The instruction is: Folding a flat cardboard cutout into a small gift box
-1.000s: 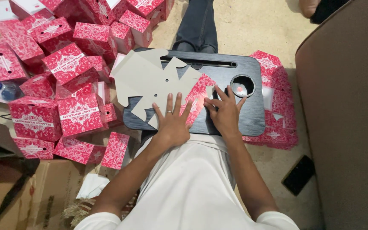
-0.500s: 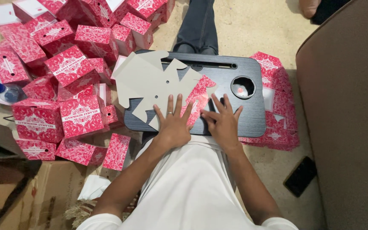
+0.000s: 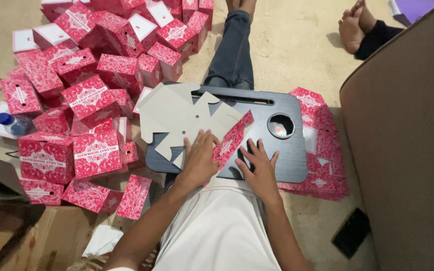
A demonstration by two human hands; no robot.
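Since a second ago the right hand (image 3: 259,168) has slid from beside the cup hole (image 3: 281,125) toward 6 o'clock on the lap tray (image 3: 287,165); camera has tilted, more floor shows at 12. Left hand (image 3: 199,160) has barely shifted.

Left hand: flat, fingers spread, palm down on the unfolded box blank (image 3: 187,118), gripping nothing. Right hand: also flat and splayed, pressing the tray just at 3 o'clock of the blank's red folded flap (image 3: 232,140), which stands between the two hands. Nothing pinched.

Blank lies grey side up on the tray's 9 o'clock half, overhanging that edge.

Folded red boxes (image 3: 91,150) piled from 9 to 12 o'clock; flat stack (image 3: 322,150) under the tray at 3; water bottle (image 3: 13,124) at 9; dark phone-like slab (image 3: 351,232) at 4.

Risks, my read: overhang plus one-sided pressure could tip the blank off the tray; the raised flap may crease off its score line if pressed unevenly; tray sits on legs, could rock.
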